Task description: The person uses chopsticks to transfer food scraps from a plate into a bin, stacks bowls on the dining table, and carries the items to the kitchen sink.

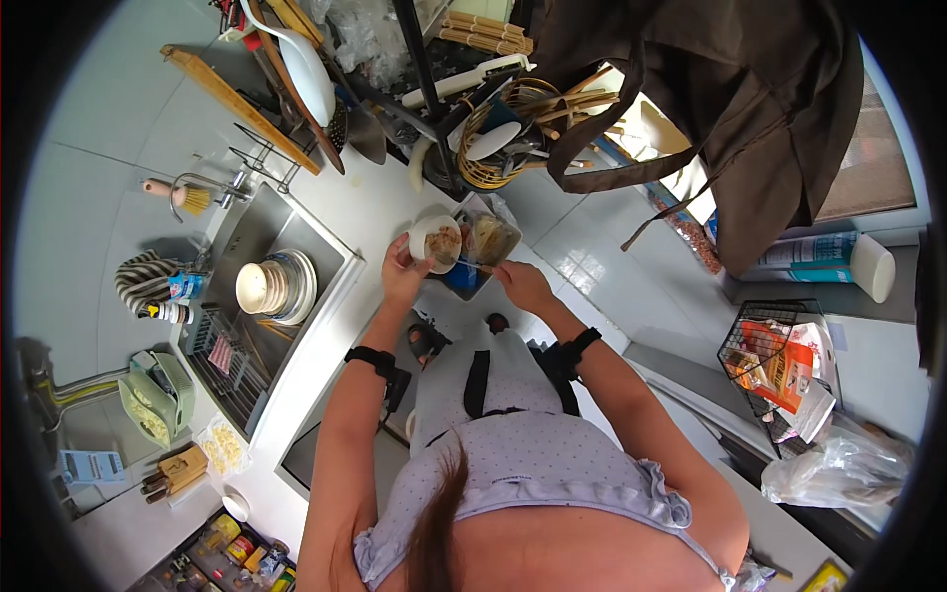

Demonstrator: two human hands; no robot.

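My left hand (405,272) grips the rim of a white bowl (419,238), tilted over the near-left side of a bin (512,238). Brownish food scraps (444,243) lie inside the bowl. From the right, my right hand (524,286) is closed on the handle of a thin, light utensil (473,264), whose far end reaches to the bowl's rim; its exact kind is hard to tell. Plastic wrappings and other refuse (488,235) show in the bin below.
Left of me, a steel sink (287,214) holds stacked bowls (255,287) and plates (305,277). Ahead are a utensil rack (444,155) and a hanging brown apron (740,111). A wire basket (740,333) with food packets stands right.
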